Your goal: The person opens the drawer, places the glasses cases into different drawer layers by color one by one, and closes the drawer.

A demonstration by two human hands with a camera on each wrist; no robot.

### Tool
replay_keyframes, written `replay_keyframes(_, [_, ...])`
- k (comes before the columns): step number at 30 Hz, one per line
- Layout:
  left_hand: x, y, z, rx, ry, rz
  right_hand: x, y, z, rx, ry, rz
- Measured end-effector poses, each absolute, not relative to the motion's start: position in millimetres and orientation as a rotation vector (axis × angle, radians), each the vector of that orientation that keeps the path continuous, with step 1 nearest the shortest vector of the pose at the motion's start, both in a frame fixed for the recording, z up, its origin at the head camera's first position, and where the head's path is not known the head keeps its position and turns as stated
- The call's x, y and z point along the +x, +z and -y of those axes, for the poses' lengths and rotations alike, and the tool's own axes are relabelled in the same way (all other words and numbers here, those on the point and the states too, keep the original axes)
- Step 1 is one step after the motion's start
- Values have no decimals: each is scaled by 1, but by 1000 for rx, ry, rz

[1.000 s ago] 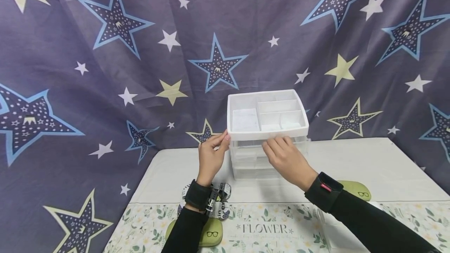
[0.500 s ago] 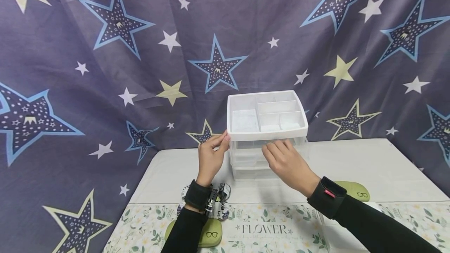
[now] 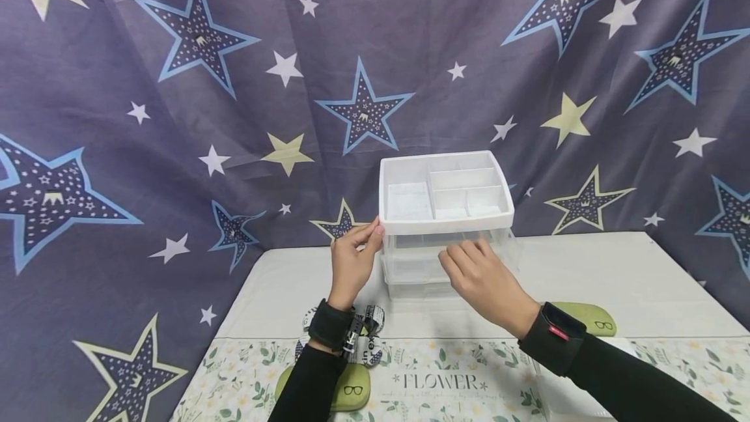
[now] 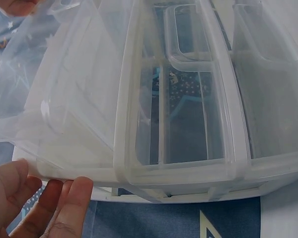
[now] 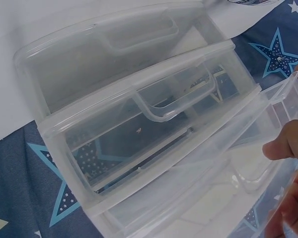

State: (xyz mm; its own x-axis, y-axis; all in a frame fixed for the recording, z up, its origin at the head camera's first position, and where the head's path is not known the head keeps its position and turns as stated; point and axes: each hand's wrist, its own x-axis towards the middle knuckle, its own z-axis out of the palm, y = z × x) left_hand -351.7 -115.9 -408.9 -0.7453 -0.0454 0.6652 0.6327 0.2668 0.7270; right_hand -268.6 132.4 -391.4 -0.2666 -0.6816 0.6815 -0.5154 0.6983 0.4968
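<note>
A small drawer cabinet (image 3: 413, 286) of clear plastic stands on the table, topped by a white divided tray (image 3: 410, 202). My left hand (image 3: 351, 259) holds the cabinet's left front edge, just under the tray's corner; its fingers (image 4: 74, 203) curl against the frame in the left wrist view. With my right hand (image 3: 483, 279) I pinch the front of the top drawer (image 5: 233, 168), which is partly pulled out. Thumb and fingers lie on either side of its front wall in the right wrist view. Beneath it, the middle drawer (image 5: 139, 134) and bottom drawer (image 5: 124, 44) sit pushed in.
Below my left wrist lies a patterned black-and-white bundle (image 3: 369, 350), with a green glasses case (image 3: 351, 389) in front. Another green case (image 3: 592, 319) is partly behind my right forearm. A white flat item (image 3: 568, 389) lies under that arm. A star-printed curtain (image 3: 363, 31) hangs behind.
My right hand has come slightly toward me and down, drawing the top drawer outward. The left hand stays at the cabinet's edge.
</note>
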Motion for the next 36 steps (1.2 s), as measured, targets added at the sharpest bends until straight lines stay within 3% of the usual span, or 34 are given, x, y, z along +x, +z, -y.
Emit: replay_keyframes(36, [-351, -411, 119, -537, -1519, 2010, -238, -389, -130, 923, -219, 1958])
